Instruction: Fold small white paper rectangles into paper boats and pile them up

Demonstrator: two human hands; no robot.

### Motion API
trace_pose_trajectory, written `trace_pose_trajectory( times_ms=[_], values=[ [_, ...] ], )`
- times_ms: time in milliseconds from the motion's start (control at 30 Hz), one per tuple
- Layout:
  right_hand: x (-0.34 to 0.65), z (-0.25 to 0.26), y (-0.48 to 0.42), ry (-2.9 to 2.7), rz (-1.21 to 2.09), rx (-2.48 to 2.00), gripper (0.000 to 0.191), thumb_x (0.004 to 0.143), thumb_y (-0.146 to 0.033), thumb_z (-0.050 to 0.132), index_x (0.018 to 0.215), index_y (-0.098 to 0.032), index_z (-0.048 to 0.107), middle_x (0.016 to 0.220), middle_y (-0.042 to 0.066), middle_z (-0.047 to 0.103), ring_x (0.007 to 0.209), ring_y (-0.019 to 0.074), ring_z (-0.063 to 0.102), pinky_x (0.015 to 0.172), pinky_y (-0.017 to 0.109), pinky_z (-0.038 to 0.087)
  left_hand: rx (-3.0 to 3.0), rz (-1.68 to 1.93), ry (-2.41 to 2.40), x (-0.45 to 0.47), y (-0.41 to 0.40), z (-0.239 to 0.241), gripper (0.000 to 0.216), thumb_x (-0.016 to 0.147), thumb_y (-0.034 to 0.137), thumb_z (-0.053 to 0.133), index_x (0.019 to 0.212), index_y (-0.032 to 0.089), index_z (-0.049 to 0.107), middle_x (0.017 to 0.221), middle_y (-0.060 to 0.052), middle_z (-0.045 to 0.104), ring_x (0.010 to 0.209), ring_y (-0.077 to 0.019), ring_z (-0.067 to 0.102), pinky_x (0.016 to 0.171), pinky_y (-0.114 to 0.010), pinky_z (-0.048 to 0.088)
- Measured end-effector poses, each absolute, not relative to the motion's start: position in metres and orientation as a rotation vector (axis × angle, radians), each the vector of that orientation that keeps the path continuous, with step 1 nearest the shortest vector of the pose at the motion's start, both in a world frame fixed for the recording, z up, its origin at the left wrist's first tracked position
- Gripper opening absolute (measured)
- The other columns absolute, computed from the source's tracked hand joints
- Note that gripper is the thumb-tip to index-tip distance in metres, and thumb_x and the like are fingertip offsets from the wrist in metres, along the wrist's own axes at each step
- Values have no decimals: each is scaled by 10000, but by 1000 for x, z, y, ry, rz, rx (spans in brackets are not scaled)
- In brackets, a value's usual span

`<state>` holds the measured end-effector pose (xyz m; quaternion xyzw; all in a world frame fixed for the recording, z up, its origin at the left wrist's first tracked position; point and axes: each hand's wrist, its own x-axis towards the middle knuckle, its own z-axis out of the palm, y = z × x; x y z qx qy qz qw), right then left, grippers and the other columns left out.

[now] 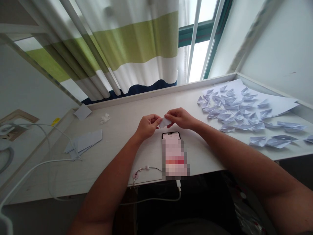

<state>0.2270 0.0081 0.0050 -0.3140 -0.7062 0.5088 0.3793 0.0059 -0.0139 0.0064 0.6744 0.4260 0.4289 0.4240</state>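
Observation:
My left hand [148,125] and my right hand [179,118] meet above the white desk [122,143], each pinching one end of a small folded piece of white paper [165,122]. Both hands are closed on it, thumbs on top. A phone [174,153] lies flat on the desk just below the hands, screen up, with a cable plugged into its near end.
Several folded paper boats [232,109] lie spread at the right, partly on a white sheet [281,102]. A stack of paper strips [84,142], a loose paper square [82,112] and a crumpled scrap [105,118] sit left. White cables [49,163] run across the left. Curtain and window stand behind.

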Motion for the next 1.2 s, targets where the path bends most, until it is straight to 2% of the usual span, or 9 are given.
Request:
trace_pose_trajectory(
  times_ms=[100,300,467,767,1200],
  values=[
    [226,3,8,-1828,1302,-817,510,944,-633,773,801,-150,698,736,43,732,674,171,778,580,246,612,1653,1049,1064,7,-17,9,409,782,532,904,818,151,762,753,-55,757,663,-150,681,632,-283,588],
    [221,0,5,-1769,1337,-787,536,865,-678,827,834,-156,710,746,28,724,668,157,740,626,292,657,1555,1065,1030,10,-17,7,517,714,624,938,819,151,755,762,-69,772,665,-163,700,580,-267,574],
    [219,3,4,-1733,1326,-763,511,827,-635,886,923,-157,734,812,51,766,718,180,763,660,320,648,1484,1216,1070,9,-14,8,500,747,643,906,857,170,786,805,-57,789,738,-179,730,656,-294,620],
    [221,4,3,-1900,1018,-879,514,898,-687,779,826,-178,783,680,31,738,640,162,678,671,311,542,1542,1197,1055,11,-15,6,456,721,572,950,891,165,835,843,-67,797,739,-159,692,646,-264,555],
    [217,3,5,-1837,1029,-827,492,861,-676,806,835,-185,787,701,39,754,659,176,688,693,336,563,1428,1222,1018,15,-19,14,419,686,548,977,788,179,808,798,-43,787,734,-159,703,701,-296,580]
  ],
)
